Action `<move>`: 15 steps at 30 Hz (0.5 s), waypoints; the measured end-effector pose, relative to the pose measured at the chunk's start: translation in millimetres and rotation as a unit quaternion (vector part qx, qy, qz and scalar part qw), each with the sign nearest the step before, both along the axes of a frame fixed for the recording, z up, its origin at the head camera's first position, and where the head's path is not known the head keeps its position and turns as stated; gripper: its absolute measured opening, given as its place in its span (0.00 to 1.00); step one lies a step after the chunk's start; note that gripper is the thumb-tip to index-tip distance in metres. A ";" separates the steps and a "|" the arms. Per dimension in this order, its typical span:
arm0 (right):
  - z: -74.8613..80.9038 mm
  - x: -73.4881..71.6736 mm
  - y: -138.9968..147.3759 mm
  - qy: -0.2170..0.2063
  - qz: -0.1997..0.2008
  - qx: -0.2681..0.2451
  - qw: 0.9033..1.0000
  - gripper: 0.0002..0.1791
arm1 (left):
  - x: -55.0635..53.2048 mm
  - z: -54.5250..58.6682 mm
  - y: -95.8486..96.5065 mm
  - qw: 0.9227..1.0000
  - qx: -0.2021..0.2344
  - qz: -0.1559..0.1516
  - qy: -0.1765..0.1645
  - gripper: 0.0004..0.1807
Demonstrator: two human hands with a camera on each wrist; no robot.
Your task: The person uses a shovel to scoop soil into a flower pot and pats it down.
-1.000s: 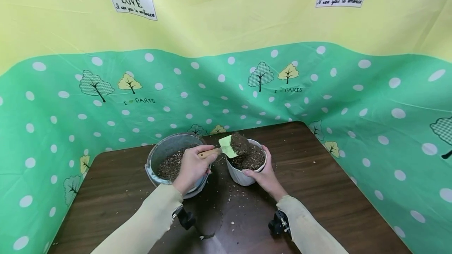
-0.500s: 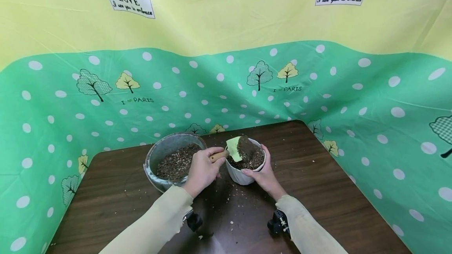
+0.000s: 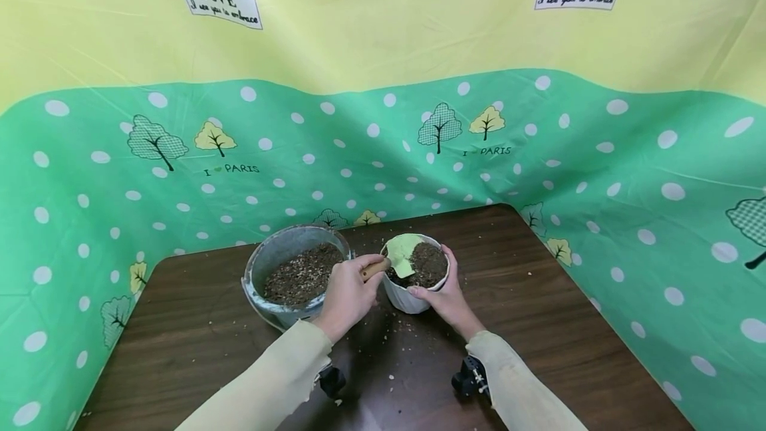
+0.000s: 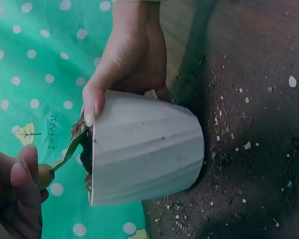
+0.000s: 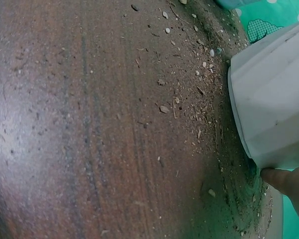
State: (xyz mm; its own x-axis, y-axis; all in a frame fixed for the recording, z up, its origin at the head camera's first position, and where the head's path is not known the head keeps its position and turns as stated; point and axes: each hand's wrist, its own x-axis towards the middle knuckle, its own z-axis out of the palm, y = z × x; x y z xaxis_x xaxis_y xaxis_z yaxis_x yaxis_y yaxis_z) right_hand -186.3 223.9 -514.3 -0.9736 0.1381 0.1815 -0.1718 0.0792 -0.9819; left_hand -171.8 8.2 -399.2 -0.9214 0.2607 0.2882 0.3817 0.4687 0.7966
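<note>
My left hand (image 3: 349, 291) grips the wooden handle of a small garden trowel with a light green blade (image 3: 402, 253). The blade lies tilted in the mouth of a white ribbed flower pot (image 3: 407, 301), against the dark soil (image 3: 429, 265) near its rim. With its thumb at the rim, my right hand (image 3: 445, 294) holds the pot from the right side. In the left wrist view, the pot (image 4: 147, 149) shows its faceted wall, and the trowel's blade (image 4: 70, 149) reaches into the soil at its mouth.
A grey bucket (image 3: 256, 271) part filled with soil stands just left of the pot. Crumbs of soil and pale grit (image 5: 204, 89) lie scattered on the dark wooden table (image 3: 538, 338). A green and yellow patterned cloth (image 3: 335, 118) hangs behind and along the sides.
My left hand has moved right with the trowel, from beside the bucket to the pot. The blade has lowered and its heap of soil has dropped into the pot. The right hand stays put.
</note>
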 end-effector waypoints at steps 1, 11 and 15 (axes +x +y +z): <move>0.9 0.1 -0.3 0.002 0.000 0.000 1.000 0.63 | 0.3 0.2 -2.0 1.000 0.001 0.002 0.002 0.15; 25.8 10.1 -3.0 -0.010 0.016 -0.024 1.000 0.61 | 6.2 -6.4 -21.8 0.994 -0.048 0.039 0.095 0.14; 14.9 5.6 -2.2 -0.010 0.009 -0.021 1.000 0.62 | 9.1 -9.1 -25.3 0.983 -0.078 0.072 0.149 0.13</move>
